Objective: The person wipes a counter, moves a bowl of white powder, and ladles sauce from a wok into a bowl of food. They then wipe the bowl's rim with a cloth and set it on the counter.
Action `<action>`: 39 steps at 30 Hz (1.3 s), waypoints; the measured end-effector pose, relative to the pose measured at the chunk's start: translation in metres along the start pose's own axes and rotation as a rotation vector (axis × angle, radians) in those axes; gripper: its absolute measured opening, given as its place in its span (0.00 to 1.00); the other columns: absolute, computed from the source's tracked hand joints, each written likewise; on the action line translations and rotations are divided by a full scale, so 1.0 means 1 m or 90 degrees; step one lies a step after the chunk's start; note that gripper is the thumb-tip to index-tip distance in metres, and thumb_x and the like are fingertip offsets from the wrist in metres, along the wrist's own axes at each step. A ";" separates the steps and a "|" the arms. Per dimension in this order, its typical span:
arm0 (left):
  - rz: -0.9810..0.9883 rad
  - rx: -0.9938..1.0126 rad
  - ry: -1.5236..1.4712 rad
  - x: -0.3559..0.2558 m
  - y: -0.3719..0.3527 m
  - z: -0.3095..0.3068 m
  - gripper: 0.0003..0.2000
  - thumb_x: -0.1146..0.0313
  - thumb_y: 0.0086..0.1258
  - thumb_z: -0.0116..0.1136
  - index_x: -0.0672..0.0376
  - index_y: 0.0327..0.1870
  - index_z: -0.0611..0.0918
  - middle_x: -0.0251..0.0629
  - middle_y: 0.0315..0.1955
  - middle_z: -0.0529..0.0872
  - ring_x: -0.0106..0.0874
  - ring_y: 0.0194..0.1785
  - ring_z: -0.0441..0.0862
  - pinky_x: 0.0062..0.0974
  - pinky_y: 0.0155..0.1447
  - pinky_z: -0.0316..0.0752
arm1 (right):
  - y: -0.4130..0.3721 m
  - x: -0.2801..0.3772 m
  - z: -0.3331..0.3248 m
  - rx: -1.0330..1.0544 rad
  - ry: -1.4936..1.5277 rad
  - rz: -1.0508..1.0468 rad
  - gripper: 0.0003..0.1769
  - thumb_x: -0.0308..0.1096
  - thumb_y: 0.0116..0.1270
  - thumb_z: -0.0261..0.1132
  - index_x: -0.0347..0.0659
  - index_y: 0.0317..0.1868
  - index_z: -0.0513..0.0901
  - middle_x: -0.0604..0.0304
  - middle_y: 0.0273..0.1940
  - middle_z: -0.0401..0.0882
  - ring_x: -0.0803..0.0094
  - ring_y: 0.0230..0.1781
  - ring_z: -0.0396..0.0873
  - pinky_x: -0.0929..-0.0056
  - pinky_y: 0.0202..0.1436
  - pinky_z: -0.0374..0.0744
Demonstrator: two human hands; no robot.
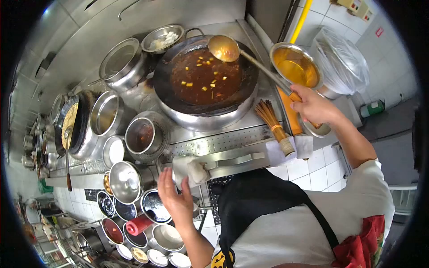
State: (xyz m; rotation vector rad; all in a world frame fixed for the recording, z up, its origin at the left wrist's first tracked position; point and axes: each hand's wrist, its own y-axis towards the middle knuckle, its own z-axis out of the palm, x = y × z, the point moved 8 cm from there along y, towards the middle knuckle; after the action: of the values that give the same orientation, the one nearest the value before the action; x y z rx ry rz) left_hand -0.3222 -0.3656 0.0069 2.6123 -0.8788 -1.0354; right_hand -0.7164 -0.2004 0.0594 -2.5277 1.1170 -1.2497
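My right hand (310, 106) is closed round the wooden handle of a long metal ladle (223, 48). The ladle's bowl is over the upper right of a large black wok (163, 85) and has some reddish-brown sauce and bits in it. Dark red-brown sauce (196, 76) with yellow cubes fills the wok. My left hand (176, 196) is held with its fingers apart and nothing in them, beside a white cloth (195, 172) on the counter's front edge and above several bowls.
A bowl of yellow oil (296, 66) and a bamboo brush (275, 127) lie right of the wok. Metal pots (107, 114) stand to its left. A red bottle (138, 224) lies among seasoning bowls at the lower left. Another wok (71, 120) is farther left.
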 end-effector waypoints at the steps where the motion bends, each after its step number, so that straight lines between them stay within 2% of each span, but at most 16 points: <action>1: -0.006 0.020 -0.014 -0.007 0.001 0.010 0.23 0.73 0.63 0.67 0.65 0.61 0.77 0.53 0.58 0.79 0.52 0.64 0.73 0.44 0.67 0.68 | -0.002 -0.004 0.001 0.008 -0.003 0.008 0.33 0.30 0.70 0.59 0.27 0.71 0.59 0.61 0.29 0.74 0.78 0.18 0.70 0.75 0.23 0.70; 2: 0.002 0.031 -0.005 -0.014 0.000 0.017 0.22 0.73 0.64 0.66 0.65 0.60 0.77 0.54 0.58 0.79 0.51 0.64 0.74 0.43 0.67 0.68 | -0.006 -0.002 0.002 0.010 0.009 -0.010 0.27 0.35 0.65 0.60 0.28 0.61 0.68 0.60 0.24 0.74 0.75 0.19 0.74 0.72 0.24 0.73; 5: -0.007 0.062 -0.014 -0.022 -0.002 0.034 0.22 0.71 0.65 0.65 0.65 0.60 0.77 0.54 0.58 0.79 0.51 0.64 0.74 0.43 0.67 0.68 | -0.010 -0.009 0.024 0.130 0.148 0.049 0.17 0.34 0.66 0.60 0.31 0.51 0.72 0.62 0.23 0.72 0.77 0.17 0.72 0.75 0.19 0.70; 6: -0.018 0.073 -0.022 -0.021 -0.004 0.037 0.22 0.70 0.65 0.66 0.65 0.60 0.77 0.53 0.59 0.78 0.52 0.64 0.73 0.44 0.67 0.68 | -0.013 -0.006 0.031 0.146 0.266 0.055 0.10 0.32 0.67 0.60 0.35 0.43 0.73 0.64 0.21 0.71 0.80 0.15 0.69 0.77 0.15 0.67; 9: -0.027 0.092 -0.015 -0.018 -0.007 0.043 0.22 0.70 0.66 0.65 0.65 0.60 0.77 0.53 0.58 0.78 0.51 0.63 0.74 0.44 0.67 0.68 | -0.022 0.017 0.048 0.252 0.524 0.122 0.09 0.31 0.69 0.60 0.34 0.44 0.74 0.64 0.23 0.70 0.80 0.16 0.69 0.76 0.13 0.67; 10: -0.027 0.091 -0.016 -0.016 -0.008 0.042 0.22 0.70 0.66 0.65 0.65 0.60 0.77 0.54 0.58 0.78 0.51 0.63 0.74 0.44 0.67 0.68 | -0.024 0.025 0.051 0.289 0.644 0.140 0.14 0.31 0.69 0.61 0.31 0.50 0.72 0.63 0.27 0.71 0.81 0.17 0.68 0.78 0.11 0.65; 13: -0.042 0.089 -0.022 -0.008 -0.015 0.039 0.21 0.71 0.66 0.65 0.65 0.60 0.77 0.54 0.59 0.78 0.51 0.63 0.74 0.43 0.67 0.68 | -0.022 0.026 0.061 0.437 0.958 0.254 0.20 0.30 0.69 0.60 0.26 0.56 0.68 0.62 0.31 0.71 0.83 0.18 0.68 0.79 0.11 0.64; 14: -0.053 0.089 -0.026 -0.004 -0.018 0.037 0.21 0.71 0.66 0.65 0.65 0.60 0.77 0.54 0.59 0.78 0.51 0.63 0.74 0.43 0.67 0.68 | -0.025 0.033 0.063 0.478 1.011 0.248 0.22 0.29 0.70 0.59 0.24 0.58 0.65 0.62 0.32 0.72 0.84 0.19 0.68 0.80 0.12 0.64; 17: -0.070 0.066 -0.033 0.010 -0.026 0.030 0.21 0.72 0.66 0.64 0.65 0.59 0.77 0.55 0.58 0.78 0.52 0.62 0.75 0.43 0.66 0.69 | -0.036 0.048 0.061 0.539 1.039 0.239 0.19 0.32 0.74 0.55 0.28 0.60 0.69 0.61 0.38 0.74 0.82 0.21 0.73 0.78 0.12 0.66; 20: -0.094 0.016 -0.055 0.029 -0.031 0.019 0.19 0.72 0.67 0.63 0.66 0.58 0.78 0.55 0.56 0.80 0.50 0.59 0.77 0.40 0.64 0.70 | -0.041 0.060 0.056 0.514 1.021 0.220 0.20 0.32 0.74 0.54 0.28 0.61 0.68 0.60 0.38 0.72 0.81 0.21 0.73 0.77 0.11 0.68; 23: -0.109 -0.028 -0.048 0.040 -0.027 0.000 0.18 0.74 0.67 0.62 0.68 0.56 0.77 0.57 0.54 0.81 0.53 0.57 0.79 0.42 0.63 0.71 | -0.048 0.082 0.053 0.509 1.007 0.241 0.18 0.30 0.72 0.56 0.27 0.56 0.67 0.60 0.33 0.73 0.81 0.21 0.71 0.77 0.12 0.68; 25: -0.141 -0.060 -0.042 0.051 -0.028 -0.012 0.17 0.74 0.67 0.62 0.69 0.55 0.78 0.57 0.54 0.81 0.52 0.57 0.79 0.41 0.64 0.71 | -0.047 0.089 0.052 0.492 0.995 0.244 0.17 0.31 0.72 0.55 0.27 0.56 0.67 0.60 0.34 0.73 0.81 0.19 0.70 0.76 0.11 0.67; 30: -0.164 -0.107 -0.033 0.069 -0.036 -0.029 0.16 0.69 0.70 0.60 0.67 0.55 0.80 0.50 0.53 0.83 0.45 0.56 0.80 0.37 0.57 0.73 | -0.051 0.111 0.052 0.470 0.965 0.230 0.18 0.31 0.73 0.54 0.27 0.57 0.66 0.59 0.34 0.73 0.82 0.18 0.70 0.77 0.09 0.65; 33: -0.176 -0.100 -0.063 0.073 -0.042 -0.032 0.15 0.74 0.68 0.61 0.69 0.54 0.78 0.54 0.52 0.82 0.51 0.56 0.79 0.40 0.62 0.71 | -0.060 0.131 0.054 0.494 0.959 0.214 0.18 0.31 0.74 0.53 0.26 0.57 0.65 0.58 0.35 0.73 0.81 0.19 0.71 0.77 0.08 0.67; 39: -0.183 -0.092 -0.068 0.078 -0.061 -0.036 0.16 0.73 0.68 0.61 0.68 0.54 0.78 0.54 0.51 0.82 0.51 0.55 0.79 0.41 0.61 0.72 | -0.075 0.168 0.076 0.583 0.960 0.185 0.20 0.31 0.74 0.53 0.25 0.59 0.64 0.56 0.36 0.74 0.78 0.20 0.73 0.72 0.09 0.71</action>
State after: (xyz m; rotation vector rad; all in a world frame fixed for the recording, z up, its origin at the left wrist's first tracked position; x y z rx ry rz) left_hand -0.2250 -0.3642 -0.0334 2.6306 -0.4334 -1.2667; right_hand -0.5534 -0.2727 0.1475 -0.5170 0.5874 -2.6741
